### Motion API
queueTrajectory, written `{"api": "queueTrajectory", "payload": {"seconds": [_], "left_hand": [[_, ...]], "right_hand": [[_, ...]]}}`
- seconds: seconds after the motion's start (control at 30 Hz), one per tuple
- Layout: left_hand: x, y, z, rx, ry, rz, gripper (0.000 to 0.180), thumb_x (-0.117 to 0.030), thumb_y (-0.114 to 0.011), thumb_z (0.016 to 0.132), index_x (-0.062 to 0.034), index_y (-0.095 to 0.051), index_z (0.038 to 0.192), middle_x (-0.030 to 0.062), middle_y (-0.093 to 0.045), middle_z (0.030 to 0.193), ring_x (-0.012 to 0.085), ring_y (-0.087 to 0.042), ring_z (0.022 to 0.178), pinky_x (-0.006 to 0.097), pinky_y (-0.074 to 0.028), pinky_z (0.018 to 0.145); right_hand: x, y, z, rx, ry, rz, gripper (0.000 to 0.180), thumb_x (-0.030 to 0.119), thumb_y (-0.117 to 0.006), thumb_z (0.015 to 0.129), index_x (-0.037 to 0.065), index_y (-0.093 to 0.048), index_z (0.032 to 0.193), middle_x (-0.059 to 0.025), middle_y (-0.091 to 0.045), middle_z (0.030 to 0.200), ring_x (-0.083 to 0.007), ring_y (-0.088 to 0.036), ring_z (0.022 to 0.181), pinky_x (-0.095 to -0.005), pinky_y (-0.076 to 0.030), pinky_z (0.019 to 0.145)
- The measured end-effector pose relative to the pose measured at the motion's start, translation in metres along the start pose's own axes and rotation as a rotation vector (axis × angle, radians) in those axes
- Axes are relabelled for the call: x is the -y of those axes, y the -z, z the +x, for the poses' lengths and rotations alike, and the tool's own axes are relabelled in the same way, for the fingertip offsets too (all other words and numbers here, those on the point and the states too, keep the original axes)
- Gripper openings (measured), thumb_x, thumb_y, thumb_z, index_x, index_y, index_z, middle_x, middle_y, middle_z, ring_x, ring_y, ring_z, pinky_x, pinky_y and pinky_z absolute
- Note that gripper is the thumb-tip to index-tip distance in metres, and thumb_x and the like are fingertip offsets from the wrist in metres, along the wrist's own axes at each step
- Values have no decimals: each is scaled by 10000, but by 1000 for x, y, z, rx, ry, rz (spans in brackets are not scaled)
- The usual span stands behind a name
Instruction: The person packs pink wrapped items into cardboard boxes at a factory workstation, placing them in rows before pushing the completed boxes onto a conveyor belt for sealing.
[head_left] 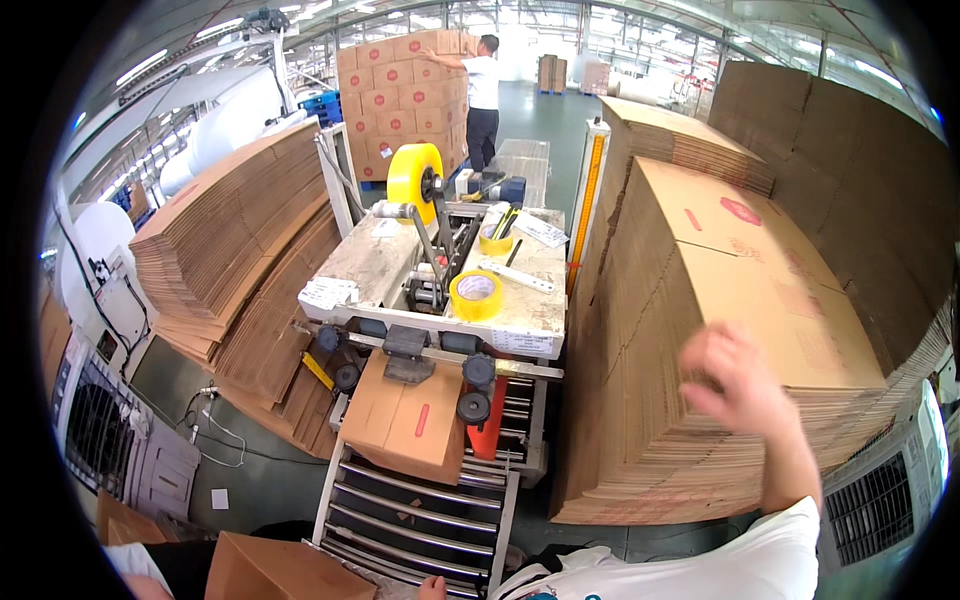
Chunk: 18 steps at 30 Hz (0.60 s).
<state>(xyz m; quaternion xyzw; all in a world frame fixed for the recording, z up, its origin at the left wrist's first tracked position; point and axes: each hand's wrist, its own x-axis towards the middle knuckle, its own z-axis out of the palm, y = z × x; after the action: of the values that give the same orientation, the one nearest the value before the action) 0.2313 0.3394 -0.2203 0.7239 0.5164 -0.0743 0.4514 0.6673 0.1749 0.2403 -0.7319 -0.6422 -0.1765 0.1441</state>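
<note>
The blurred right hand (735, 380), fingers curled, shows against the cardboard stack (660, 390)'s near edge; I can't tell if they grip. Left of the left hand (432, 589), grip also unclear, is 1 brown box (275, 572); open rollers (450, 518) lie ahead.

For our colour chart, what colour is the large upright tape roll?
Yellow; the tape roll shows best in the head view.

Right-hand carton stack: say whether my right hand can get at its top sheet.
Yes, it seems so: the right hand, blurred, is raised by the near end of the stack, and nothing visible blocks the way to the top sheet.
</note>
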Motion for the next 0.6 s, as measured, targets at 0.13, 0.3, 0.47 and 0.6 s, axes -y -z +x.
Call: {"api": "queueTrajectory", "payload": {"seconds": [0.13, 0.3, 0.47, 0.6], "left_hand": [[31, -26, -37, -21, 5, -173, 607, -428, -473, 886, 34, -449, 1279, 257, -475, 1282, 396, -427, 1211, 424, -327, 1025], [137, -81, -54, -194, 48, -515, 372, -264, -546, 864, 34, -570, 1086, 100, -630, 857, 162, -585, 717, 306, -470, 621], [214, -143, -149, -419, 167, -718, 424, -274, -561, 858, 34, -560, 1150, 124, -642, 915, 172, -615, 776, 305, -485, 658], [196, -174, -247, -357, 256, -738, 405, -271, -567, 858, 34, -575, 1124, 113, -645, 870, 166, -616, 734, 293, -485, 646]], "right_hand": [[-32, 16, -38, 135, -49, -83, 369, 206, -702, 728, 56, -617, 1054, -40, -607, 1158, -273, -480, 1158, -390, -395, 958], [-28, 21, -48, 157, 48, -37, 314, 189, -682, 757, 59, -625, 1038, -30, -613, 1146, -260, -508, 1088, -375, -405, 949], [-8, 41, -40, -180, -159, 3, 198, 146, -611, 812, 93, -626, 1002, -123, -640, 989, -302, -576, 930, -398, -463, 838], [-62, 106, -33, -493, -412, -537, 184, 272, -548, 869, 168, -618, 1003, -164, -640, 887, -370, -606, 824, -455, -484, 725]]}}
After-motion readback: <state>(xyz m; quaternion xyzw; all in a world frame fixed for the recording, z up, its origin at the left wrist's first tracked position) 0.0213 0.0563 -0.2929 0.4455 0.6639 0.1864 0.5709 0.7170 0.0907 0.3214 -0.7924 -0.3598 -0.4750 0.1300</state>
